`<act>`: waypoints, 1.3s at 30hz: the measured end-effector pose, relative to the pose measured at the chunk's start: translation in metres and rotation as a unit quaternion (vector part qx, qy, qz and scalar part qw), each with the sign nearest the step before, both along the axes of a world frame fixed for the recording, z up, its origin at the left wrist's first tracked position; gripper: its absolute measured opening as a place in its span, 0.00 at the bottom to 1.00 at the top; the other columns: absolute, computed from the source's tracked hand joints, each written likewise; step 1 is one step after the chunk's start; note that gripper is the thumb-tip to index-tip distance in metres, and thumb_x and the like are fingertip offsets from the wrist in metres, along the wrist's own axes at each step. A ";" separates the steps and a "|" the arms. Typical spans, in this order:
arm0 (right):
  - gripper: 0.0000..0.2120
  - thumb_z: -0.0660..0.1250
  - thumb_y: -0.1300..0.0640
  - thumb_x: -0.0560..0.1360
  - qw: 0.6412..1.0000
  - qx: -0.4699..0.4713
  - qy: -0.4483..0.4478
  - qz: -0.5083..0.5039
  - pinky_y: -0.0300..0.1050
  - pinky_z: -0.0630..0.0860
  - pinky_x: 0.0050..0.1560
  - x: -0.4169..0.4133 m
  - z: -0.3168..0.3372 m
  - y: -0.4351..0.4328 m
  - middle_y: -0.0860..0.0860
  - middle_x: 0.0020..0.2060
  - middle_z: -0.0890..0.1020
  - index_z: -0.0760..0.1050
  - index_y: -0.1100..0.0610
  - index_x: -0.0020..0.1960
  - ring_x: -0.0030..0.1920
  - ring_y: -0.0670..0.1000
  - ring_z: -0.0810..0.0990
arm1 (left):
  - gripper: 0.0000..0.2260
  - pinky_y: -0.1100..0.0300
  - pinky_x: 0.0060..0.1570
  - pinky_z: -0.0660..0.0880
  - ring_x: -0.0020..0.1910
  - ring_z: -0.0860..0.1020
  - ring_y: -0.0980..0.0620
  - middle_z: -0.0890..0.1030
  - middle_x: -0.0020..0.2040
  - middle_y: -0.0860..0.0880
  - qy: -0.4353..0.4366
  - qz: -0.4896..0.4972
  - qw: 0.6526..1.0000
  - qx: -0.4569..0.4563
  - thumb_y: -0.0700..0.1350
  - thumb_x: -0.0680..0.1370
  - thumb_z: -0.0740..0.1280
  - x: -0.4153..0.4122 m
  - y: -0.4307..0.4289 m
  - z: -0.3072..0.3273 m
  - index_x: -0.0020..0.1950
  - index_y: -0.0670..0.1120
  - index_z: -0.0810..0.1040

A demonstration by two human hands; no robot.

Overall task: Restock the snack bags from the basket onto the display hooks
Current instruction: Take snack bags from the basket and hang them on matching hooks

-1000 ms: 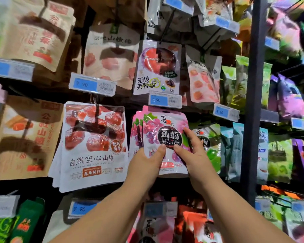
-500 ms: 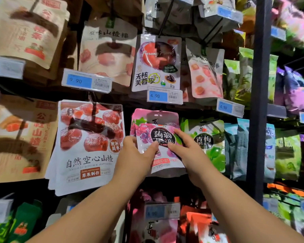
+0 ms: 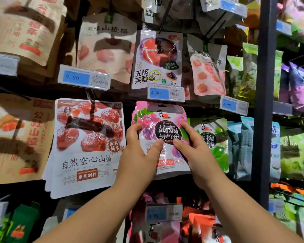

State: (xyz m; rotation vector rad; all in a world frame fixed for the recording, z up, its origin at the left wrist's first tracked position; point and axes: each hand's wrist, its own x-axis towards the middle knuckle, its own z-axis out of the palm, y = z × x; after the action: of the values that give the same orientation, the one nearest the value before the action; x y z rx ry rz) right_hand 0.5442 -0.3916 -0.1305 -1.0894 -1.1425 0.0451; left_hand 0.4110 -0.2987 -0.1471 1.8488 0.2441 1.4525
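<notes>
The left hand [image 3: 139, 155] and right hand [image 3: 195, 151] pinch the pink snack bag [image 3: 168, 132] by its sides, thumbs on its front, just under the 4.90 price tag [image 3: 166, 93]. Whether it hangs there is unclear.

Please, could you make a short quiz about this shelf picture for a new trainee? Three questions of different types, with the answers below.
1. True or false: the left hand and the right hand both hold the pink bag.
2. Which colour is the bag hanging directly to the right of the pink bag? A) green B) brown C) orange
3. Fill in: the price tag just above the pink bag reads ___.

Key: 1 true, each hand pinches it with a thumb on the front. 2 A, the green bag. 3 4.90.
</notes>
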 end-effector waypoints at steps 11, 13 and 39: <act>0.26 0.67 0.64 0.78 1.000 -0.014 0.006 -0.005 0.33 0.78 0.45 -0.001 0.002 -0.001 0.46 0.60 0.80 0.68 0.45 0.72 0.51 0.40 0.83 | 0.25 0.66 0.47 0.73 0.50 0.77 0.61 0.75 0.54 0.63 0.012 0.006 1.000 -0.010 0.54 0.78 0.68 0.000 0.003 0.001 0.72 0.58 0.62; 0.26 0.67 0.64 0.78 1.000 -0.014 0.003 -0.010 0.32 0.78 0.45 -0.002 0.001 -0.001 0.44 0.59 0.80 0.67 0.43 0.71 0.51 0.38 0.83 | 0.25 0.74 0.44 0.69 0.47 0.73 0.69 0.72 0.52 0.67 0.015 0.001 1.000 -0.014 0.54 0.78 0.67 0.000 0.003 -0.001 0.72 0.57 0.62; 0.30 0.61 0.32 0.68 0.964 -0.157 -0.161 -0.139 0.42 0.54 0.71 -0.003 -0.029 0.011 0.42 0.77 0.54 0.48 0.19 0.64 0.76 0.41 0.54 | 0.38 0.65 0.66 0.59 0.75 0.60 0.59 0.59 0.78 0.59 0.068 -0.004 0.997 0.021 0.57 0.76 0.68 0.025 0.035 -0.024 0.80 0.59 0.50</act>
State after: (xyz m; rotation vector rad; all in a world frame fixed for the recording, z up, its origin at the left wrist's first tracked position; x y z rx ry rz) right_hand 0.5409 -0.3809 -0.1599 -1.5760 -1.2872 -0.1826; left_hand 0.4357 -0.2634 -0.1712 1.9835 0.2722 1.3375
